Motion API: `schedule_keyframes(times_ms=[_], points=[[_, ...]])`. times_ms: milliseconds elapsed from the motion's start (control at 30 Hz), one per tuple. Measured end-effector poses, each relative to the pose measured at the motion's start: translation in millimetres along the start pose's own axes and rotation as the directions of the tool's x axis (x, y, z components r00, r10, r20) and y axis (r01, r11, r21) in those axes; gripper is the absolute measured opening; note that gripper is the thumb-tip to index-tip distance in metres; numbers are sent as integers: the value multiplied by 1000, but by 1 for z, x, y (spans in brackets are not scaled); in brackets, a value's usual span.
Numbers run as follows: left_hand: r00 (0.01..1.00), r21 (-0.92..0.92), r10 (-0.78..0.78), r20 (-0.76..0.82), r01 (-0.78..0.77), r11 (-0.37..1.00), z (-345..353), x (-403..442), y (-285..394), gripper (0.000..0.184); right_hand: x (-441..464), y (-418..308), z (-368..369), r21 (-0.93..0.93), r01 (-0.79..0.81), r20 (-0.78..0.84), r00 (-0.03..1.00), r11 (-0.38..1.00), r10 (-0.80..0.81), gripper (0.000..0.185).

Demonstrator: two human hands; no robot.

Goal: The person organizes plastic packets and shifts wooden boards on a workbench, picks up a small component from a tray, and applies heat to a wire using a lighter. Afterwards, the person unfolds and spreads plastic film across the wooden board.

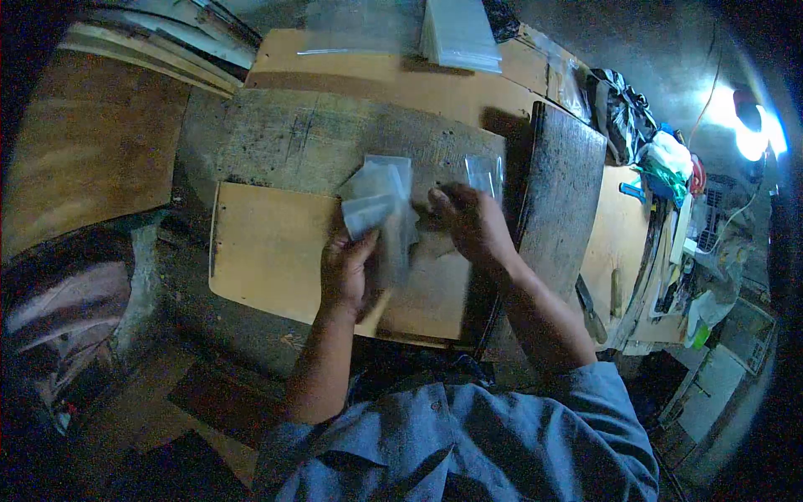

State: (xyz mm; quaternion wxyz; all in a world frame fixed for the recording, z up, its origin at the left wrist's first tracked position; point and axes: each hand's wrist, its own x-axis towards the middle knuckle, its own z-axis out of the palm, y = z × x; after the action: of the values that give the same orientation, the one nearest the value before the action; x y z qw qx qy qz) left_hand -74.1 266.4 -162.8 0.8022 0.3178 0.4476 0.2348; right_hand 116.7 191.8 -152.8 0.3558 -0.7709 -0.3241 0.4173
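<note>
My left hand [350, 266] is closed around a fanned bunch of clear plastic sheets [376, 197], above the worn wooden table [268, 243]. To its right is my right hand [468, 219], apart from the bunch, its fingers curled together; whether something thin is between them is too blurred to tell. Just beyond the right hand lies another clear plastic piece [483, 174], near the dark raised board [556, 184].
A stack of clear sheets [460, 35] rests at the table's far side. On the right are a black plastic bag [621, 113], a blue-handled tool [631, 191], a dark-handled tool [592, 314] and assorted bags. A brown board [100, 142] stands at the left.
</note>
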Motion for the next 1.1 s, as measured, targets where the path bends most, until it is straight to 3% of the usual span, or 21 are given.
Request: schedule_keyframes(times_ms=[100, 167, 300, 333, 400, 433, 500, 567, 600, 633, 700, 767, 900, 1033, 1100], points=[[999, -17, 47, 3, -47, 999, -11, -9, 5, 35, -17, -20, 2, 65, -68, 65, 996, 996, 64, 50], [999, 49, -39, 7, 38, 998, -14, -16, 13, 37, -23, -38, 4, 213, -295, 218, 944, 931, 249, 53], [999, 113, 4, 37, -8, 994, -15, -29, 19, 37, -23, -14, 23, 378, -446, 396, 870, 811, 294, 53], [998, 123, -6, 60, -1, 992, -16, -32, 18, 38, -23, -9, 27, 379, -445, 396, 871, 812, 292, 53], [996, 132, -15, 84, 4, 991, -20, -37, 15, 38, -27, -9, 36, 614, -464, 394, 881, 639, 261, 45], [991, 133, -31, 128, 14, 991, -23, -39, 13, 35, -29, -9, 38, 614, -463, 395, 882, 639, 259, 45], [985, 134, -46, 169, 23, 991, -23, -45, 13, 33, -34, -8, 42, 769, -427, 380, 904, 476, 197, 33], [990, 150, -32, 138, 11, 989, -16, -51, 14, 50, -42, -6, 45, 793, -397, 339, 918, 462, 205, 29], [990, 149, -31, 138, 10, 989, -16, -53, 12, 50, -45, -6, 46, 816, -364, 297, 930, 449, 214, 26], [987, 131, -19, 161, -3, 991, -17, -56, 9, 51, -49, -6, 45, 816, -363, 297, 931, 450, 213, 26], [983, 111, -2, 183, -19, 994, -18, -62, 2, 52, -56, -7, 41, 743, -325, 278, 945, 585, 172, 28], [986, 87, -19, 164, 4, 996, -14, -70, -3, 34, -64, -12, 36, 714, -286, 260, 956, 640, 136, 28], [989, 133, 82, 120, -98, 986, 1, -82, -6, 27, -77, -8, 25, 654, -229, 263, 962, 721, 66, 27], [989, 190, -17, 146, -11, 982, 4, -98, -20, 22, -92, 7, 21, 719, -141, 211, 977, 681, -19, 26], [987, 189, -79, 143, 51, 981, 16, -104, -22, 22, -103, -2, 3, 632, -208, 236, 969, 747, 71, 27]])
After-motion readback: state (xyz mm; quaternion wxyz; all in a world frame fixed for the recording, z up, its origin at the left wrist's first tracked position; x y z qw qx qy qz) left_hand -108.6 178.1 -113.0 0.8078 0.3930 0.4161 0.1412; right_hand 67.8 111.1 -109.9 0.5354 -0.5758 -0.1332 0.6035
